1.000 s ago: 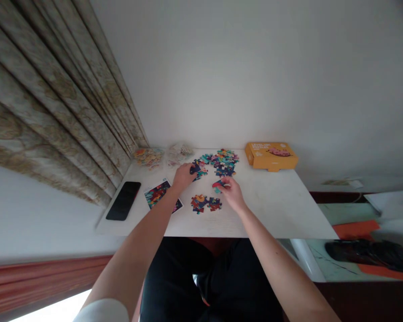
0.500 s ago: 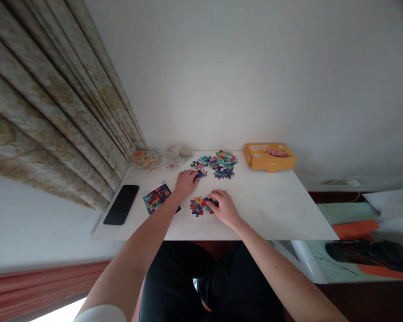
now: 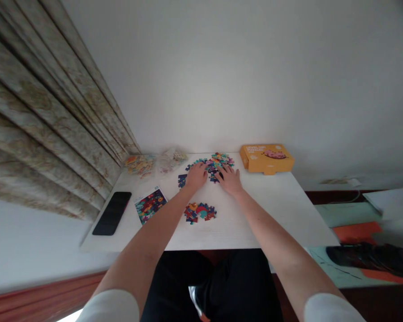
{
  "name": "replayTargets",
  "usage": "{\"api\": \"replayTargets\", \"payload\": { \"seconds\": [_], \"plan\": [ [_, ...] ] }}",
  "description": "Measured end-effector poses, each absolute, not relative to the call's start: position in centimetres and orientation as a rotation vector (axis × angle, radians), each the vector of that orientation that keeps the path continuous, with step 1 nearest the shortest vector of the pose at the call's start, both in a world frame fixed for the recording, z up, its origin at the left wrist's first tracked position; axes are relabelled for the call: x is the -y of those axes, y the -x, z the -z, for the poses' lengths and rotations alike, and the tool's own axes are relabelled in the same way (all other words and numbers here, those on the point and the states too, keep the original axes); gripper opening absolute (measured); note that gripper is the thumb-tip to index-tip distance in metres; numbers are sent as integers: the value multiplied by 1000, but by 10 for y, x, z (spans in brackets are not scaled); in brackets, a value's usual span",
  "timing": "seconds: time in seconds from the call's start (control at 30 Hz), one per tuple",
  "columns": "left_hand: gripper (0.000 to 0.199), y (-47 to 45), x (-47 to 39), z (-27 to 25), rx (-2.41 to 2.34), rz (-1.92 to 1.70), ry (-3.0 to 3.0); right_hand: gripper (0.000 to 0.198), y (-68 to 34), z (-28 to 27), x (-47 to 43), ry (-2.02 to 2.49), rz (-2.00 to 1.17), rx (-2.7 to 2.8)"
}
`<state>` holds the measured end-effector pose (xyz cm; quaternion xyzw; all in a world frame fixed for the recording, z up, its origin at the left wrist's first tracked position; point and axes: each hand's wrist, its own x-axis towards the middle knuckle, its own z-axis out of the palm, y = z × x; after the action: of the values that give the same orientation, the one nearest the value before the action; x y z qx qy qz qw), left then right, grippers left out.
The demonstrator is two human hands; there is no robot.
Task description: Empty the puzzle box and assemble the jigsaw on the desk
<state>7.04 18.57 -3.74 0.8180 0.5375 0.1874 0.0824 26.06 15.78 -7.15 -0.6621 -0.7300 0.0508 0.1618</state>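
Note:
My left hand (image 3: 197,176) rests at the left part of a loose pile of jigsaw puzzle pieces (image 3: 223,158), fingers stretched forward over it. My right hand (image 3: 230,180) lies on the pile's right part with its fingers spread; nothing is visibly gripped in either hand. Some dark blue puzzle pieces (image 3: 182,180) show just left of my left hand. Nearer to me, a partly joined puzzle section (image 3: 201,212) in red, orange and teal lies flat on the white table (image 3: 221,235). Left of it, my left forearm partly covers a picture card (image 3: 149,205).
A black phone (image 3: 112,213) lies at the table's left edge. Two clear bags of pieces, one orange-toned bag (image 3: 140,165) and one pale bag (image 3: 171,160), sit at the back left. A yellow puzzle box (image 3: 267,158) stands at the back right, against the wall.
My right hand has left the joined section and moved forward to the pile. My left hand has moved slightly right onto the pile, uncovering blue pieces. The view has shifted slightly.

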Motion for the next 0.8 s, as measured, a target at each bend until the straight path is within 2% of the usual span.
{"api": "replayTargets", "payload": {
  "seconds": [0.2,0.37,0.47,0.63,0.8],
  "plan": [
    [33,-126,-244,34,-1645,-490,-2294,41,-267,79,-136,1875,5,1916],
    [44,-156,-273,34,-1681,-242,-2305,31,-267,77,-139,1951,30,1824],
    [43,-159,-287,34,-1636,-141,-2346,25,-264,75,-141,1937,31,1805],
    [39,-152,-302,35,-1518,-78,-2447,25,-263,72,-141,1946,-15,1829],
    [46,-149,-303,34,-1537,-74,-2491,26,-262,70,-141,1982,-48,1829]
  ]
}}
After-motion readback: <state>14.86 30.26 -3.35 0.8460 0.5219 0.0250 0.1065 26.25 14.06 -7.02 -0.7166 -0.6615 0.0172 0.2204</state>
